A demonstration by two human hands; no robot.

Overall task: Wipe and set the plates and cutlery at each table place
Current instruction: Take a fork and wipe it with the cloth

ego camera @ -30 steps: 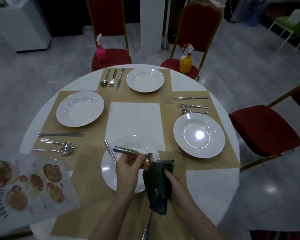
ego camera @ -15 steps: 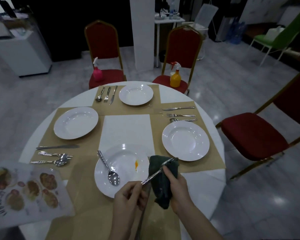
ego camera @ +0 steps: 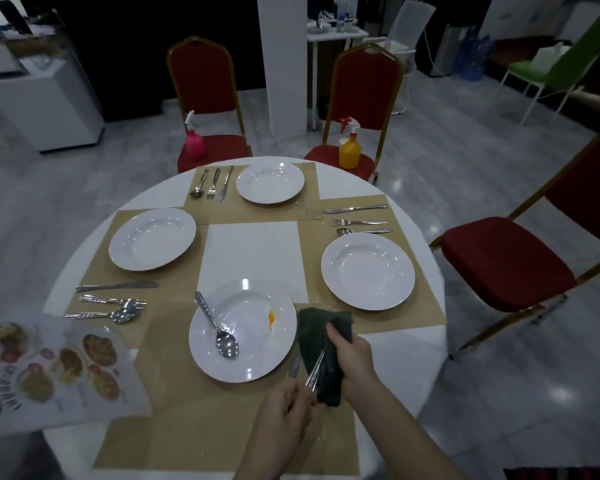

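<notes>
— What was on the surface [ego camera: 413, 348] then, biggest things first?

— Round and white, with tan placemats [ego camera: 194, 420] at four places. Each place had a white plate. The near plate [ego camera: 246, 327] carried an orange smear on its right side and a spoon [ego camera: 219, 327] lying in it, bowl towards the person. The left plate [ego camera: 152, 238], far plate [ego camera: 270, 182] and right plate [ego camera: 368, 270] looked clean, each with a knife, fork and spoon beside it. A picture menu [ego camera: 49, 368] lay at the left edge.

— And the hands?

— The right hand [ego camera: 352, 358] gripped a dark green cloth [ego camera: 321, 344], fingers and thumb curled round it, just right of the near plate. The left hand [ego camera: 284, 414] pinched the handle of a fork [ego camera: 315, 372] (its head was buried in the cloth, so I take it for the fork from the handle only). A knife [ego camera: 294, 367] showed partly between the plate's rim and the cloth.

— What differed from half a second before?

— The utensil had sat across the top of the cloth, its far end showing past the right fingers; now that end was wrapped inside the folds, and the piece pointed more steeply away from the person. The spoon and the orange smear were unchanged.

— Anything beyond the surface?

— Red chairs [ego camera: 503, 258] around it, with a pink spray bottle [ego camera: 194, 142] on one seat and an orange one [ego camera: 349, 148] on the next.
</notes>
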